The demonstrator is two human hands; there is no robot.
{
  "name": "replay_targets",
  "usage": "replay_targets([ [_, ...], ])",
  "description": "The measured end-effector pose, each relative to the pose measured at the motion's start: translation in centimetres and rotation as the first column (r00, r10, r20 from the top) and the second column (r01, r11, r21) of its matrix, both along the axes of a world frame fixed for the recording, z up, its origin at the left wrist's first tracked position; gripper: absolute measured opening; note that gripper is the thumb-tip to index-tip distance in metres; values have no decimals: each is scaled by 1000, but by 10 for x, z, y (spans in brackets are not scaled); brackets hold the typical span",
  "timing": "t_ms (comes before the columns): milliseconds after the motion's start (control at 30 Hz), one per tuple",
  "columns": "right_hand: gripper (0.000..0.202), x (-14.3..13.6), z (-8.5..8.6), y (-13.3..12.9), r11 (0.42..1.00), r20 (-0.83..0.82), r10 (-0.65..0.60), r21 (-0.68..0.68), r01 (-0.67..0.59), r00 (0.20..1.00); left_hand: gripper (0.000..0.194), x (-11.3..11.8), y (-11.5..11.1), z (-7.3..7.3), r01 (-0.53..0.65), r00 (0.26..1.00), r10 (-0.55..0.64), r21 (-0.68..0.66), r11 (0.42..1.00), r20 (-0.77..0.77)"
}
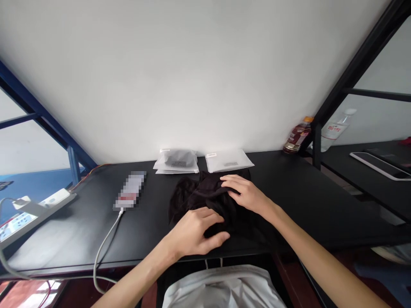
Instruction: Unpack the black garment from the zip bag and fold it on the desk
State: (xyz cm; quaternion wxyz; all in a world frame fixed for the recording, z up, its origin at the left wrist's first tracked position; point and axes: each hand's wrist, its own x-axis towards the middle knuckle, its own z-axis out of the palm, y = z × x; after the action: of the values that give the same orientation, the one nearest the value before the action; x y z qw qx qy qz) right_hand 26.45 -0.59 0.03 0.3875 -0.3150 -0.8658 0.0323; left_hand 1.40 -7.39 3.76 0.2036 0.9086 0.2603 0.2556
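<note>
A crumpled piece of black cloth (210, 186), perhaps a garment, lies on the black desk (154, 231) in front of me. My left hand (201, 231) rests at its near edge, thumb and fingers apart, nothing visibly gripped. Over the right part of the cloth lies my right hand (239, 190), its fingers stretched out and touching the fabric. Just behind the cloth are two frosted zip bags: the left bag (176, 161) has something dark inside, and the right bag (228, 161) looks flat.
A phone (131, 190) with a white cable (104, 248) lies to the left. Beyond it sits a power strip (35, 214). At the back right stand a dark drink bottle (297, 136) and a clear bottle (335, 130). Another phone (380, 166) lies far right.
</note>
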Motion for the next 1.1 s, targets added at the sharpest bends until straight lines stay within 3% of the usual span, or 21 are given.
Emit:
replay_targets([
  [100,38,17,-12,-1,997,66,-77,-24,78,995,24,-3,14,1,61,998,-61,-66,996,-4],
  [233,46,28,-17,-15,979,57,-187,-74,191,981,22,-13,51,3,-155,988,156,48,987,-11],
  [300,47,24,-11,-24,976,15,-210,-61,210,978,39,-14,69,4,-169,982,176,97,981,-67],
  [433,24,9,8,-46,979,-33,-201,40,202,979,72,-5,94,3,-78,980,90,70,994,-176],
  [567,12,-4,18,-70,999,79,-37,-6,38,996,71,5,110,-7,-5,956,8,9,1000,-292],
  [700,44,-17,14,-86,996,191,-57,-56,68,980,61,11,117,-17,-3,951,18,50,999,-310],
  [800,29,-24,9,-87,993,242,-94,-42,108,966,61,11,115,-17,-32,955,64,116,993,-289],
  [867,23,-25,8,-84,996,248,-81,-22,89,965,58,10,113,-12,-93,951,137,167,982,-276],
  [1100,36,3,28,-62,986,175,-122,134,99,977,39,-6,94,15,-354,848,437,294,888,-300],
])
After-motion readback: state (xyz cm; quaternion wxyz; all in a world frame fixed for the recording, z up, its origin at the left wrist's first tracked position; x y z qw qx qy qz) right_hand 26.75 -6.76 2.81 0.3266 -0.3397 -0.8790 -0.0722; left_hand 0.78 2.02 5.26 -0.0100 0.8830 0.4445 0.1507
